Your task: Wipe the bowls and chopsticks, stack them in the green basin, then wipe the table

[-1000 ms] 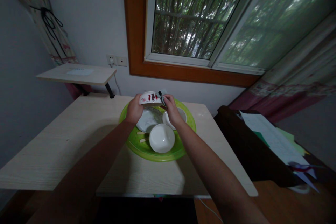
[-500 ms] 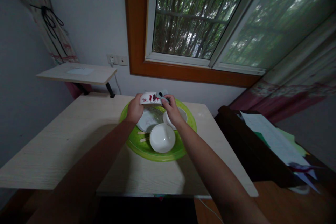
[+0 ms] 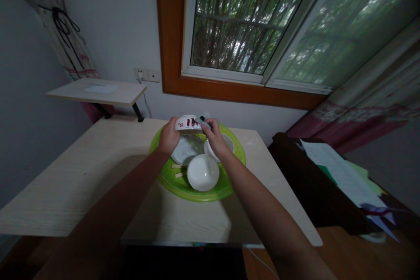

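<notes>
Over the far part of a green basin (image 3: 173,190), my left hand (image 3: 169,135) grips a white bowl (image 3: 187,123) with a red and dark pattern, its outer side facing me. My right hand (image 3: 213,133) pinches a small grey cloth (image 3: 201,121) with a dark patch against the bowl's right side. Below the hands, a second white bowl (image 3: 202,173) sits in the near part of the basin. Another white bowl (image 3: 228,142) is partly behind my right hand. A white plate (image 3: 185,151) lies on the left, and two pale chopsticks (image 3: 179,166) poke out beside the near bowl.
The basin stands on a light wooden table (image 3: 82,192). A small raised shelf (image 3: 95,92) with a paper on it is at the back left. Behind are a wall socket (image 3: 140,74) and a window. Papers (image 3: 344,175) lie on dark furniture at the right.
The grey cloth has shifted slightly at the bowl's right side. My left hand and the bowl stay nearly where they were.
</notes>
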A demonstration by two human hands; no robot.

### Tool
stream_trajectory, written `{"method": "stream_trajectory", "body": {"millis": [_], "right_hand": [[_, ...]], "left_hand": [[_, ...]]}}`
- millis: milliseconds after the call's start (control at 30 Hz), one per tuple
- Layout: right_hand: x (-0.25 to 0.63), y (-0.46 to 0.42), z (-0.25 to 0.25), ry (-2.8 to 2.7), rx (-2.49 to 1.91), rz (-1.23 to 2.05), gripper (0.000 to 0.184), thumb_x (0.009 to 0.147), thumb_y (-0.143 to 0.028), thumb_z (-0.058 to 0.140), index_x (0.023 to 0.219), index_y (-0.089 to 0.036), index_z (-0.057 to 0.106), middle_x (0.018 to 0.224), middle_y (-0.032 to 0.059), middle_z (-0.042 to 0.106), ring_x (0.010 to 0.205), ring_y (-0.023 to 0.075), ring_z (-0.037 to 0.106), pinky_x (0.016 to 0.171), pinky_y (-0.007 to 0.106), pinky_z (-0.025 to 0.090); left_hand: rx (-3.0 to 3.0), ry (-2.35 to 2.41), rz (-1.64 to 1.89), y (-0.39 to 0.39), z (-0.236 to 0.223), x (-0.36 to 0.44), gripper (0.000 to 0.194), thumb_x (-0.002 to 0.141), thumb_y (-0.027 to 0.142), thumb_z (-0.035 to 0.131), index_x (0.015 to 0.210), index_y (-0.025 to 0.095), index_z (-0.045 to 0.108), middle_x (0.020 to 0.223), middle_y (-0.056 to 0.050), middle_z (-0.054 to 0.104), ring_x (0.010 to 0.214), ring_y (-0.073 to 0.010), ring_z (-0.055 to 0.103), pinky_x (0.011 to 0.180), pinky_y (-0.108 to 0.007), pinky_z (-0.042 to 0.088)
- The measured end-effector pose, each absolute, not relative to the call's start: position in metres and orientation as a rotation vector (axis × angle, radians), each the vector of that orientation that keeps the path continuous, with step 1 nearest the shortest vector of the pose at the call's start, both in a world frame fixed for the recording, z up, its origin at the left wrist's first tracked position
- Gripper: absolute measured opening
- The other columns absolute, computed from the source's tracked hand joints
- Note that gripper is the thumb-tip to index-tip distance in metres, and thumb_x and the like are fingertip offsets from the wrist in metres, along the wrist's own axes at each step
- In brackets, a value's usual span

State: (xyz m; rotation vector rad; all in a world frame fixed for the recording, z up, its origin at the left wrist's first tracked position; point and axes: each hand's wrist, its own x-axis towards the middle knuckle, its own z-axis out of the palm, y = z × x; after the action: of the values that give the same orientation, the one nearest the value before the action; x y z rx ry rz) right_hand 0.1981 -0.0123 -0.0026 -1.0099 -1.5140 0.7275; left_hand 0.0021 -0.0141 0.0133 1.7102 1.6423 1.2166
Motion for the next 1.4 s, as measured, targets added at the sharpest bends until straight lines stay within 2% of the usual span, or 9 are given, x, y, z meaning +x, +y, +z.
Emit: {"method": "stream_trajectory", "body": {"millis": [233, 600, 833, 1000, 1233, 1400], "right_hand": [[0.198, -0.014, 0.001, -1.495, -0.997, 0.712, 0.031, 0.089, -0.056, 0.062, 0.102, -0.029, 0.055, 0.102, 0.0019, 0.054, 0.107, 0.0230, 0.049, 0.096, 0.037, 0.043], [0.197, -0.014, 0.000, -1.499, -0.991, 0.714, 0.026, 0.091, -0.052, 0.058, 0.103, -0.029, 0.053, 0.103, 0.0020, 0.052, 0.108, 0.0226, 0.048, 0.101, 0.038, 0.040], [0.197, -0.015, 0.001, -1.494, -0.995, 0.693, 0.027, 0.090, -0.053, 0.061, 0.104, -0.030, 0.057, 0.106, 0.0013, 0.054, 0.109, 0.0228, 0.049, 0.104, 0.039, 0.040], [0.198, -0.017, 0.006, -1.521, -0.974, 0.602, 0.026, 0.096, -0.053, 0.054, 0.101, -0.029, 0.063, 0.106, 0.0036, 0.055, 0.109, 0.0242, 0.051, 0.107, 0.042, 0.038], [0.197, -0.017, 0.006, -1.481, -0.979, 0.491, 0.030, 0.089, -0.053, 0.067, 0.104, -0.028, 0.065, 0.108, 0.0051, 0.059, 0.103, 0.0244, 0.053, 0.097, 0.040, 0.043], [0.200, -0.011, 0.001, -1.418, -1.010, 0.482, 0.028, 0.091, -0.051, 0.064, 0.103, -0.026, 0.061, 0.103, 0.0044, 0.061, 0.099, 0.0234, 0.054, 0.090, 0.037, 0.043]], "left_hand": [[1.701, 1.635, 1.241, -0.013, 0.011, 0.004, 0.042, 0.080, 0.008, 0.061, 0.120, 0.020, 0.065, 0.114, -0.008, 0.077, 0.105, -0.0237, 0.067, 0.089, -0.031, 0.052], [1.699, 1.633, 1.245, -0.013, 0.012, 0.002, 0.041, 0.080, 0.007, 0.061, 0.119, 0.021, 0.066, 0.114, -0.008, 0.077, 0.105, -0.0245, 0.067, 0.090, -0.032, 0.052], [1.713, 1.636, 1.248, -0.010, 0.007, 0.001, 0.041, 0.082, 0.009, 0.060, 0.120, 0.023, 0.065, 0.115, -0.008, 0.077, 0.104, -0.0240, 0.067, 0.089, -0.031, 0.051], [1.683, 1.642, 1.234, -0.011, 0.009, 0.001, 0.036, 0.085, 0.011, 0.060, 0.119, 0.022, 0.065, 0.114, -0.008, 0.077, 0.104, -0.0243, 0.067, 0.087, -0.031, 0.051], [1.736, 1.677, 1.231, -0.008, 0.005, 0.001, 0.041, 0.083, 0.008, 0.060, 0.121, 0.023, 0.064, 0.116, -0.008, 0.076, 0.105, -0.0232, 0.068, 0.088, -0.030, 0.050], [1.776, 1.656, 1.272, -0.006, 0.003, 0.001, 0.048, 0.081, 0.006, 0.056, 0.126, 0.022, 0.064, 0.116, -0.008, 0.076, 0.105, -0.0222, 0.069, 0.089, -0.029, 0.049]]}}
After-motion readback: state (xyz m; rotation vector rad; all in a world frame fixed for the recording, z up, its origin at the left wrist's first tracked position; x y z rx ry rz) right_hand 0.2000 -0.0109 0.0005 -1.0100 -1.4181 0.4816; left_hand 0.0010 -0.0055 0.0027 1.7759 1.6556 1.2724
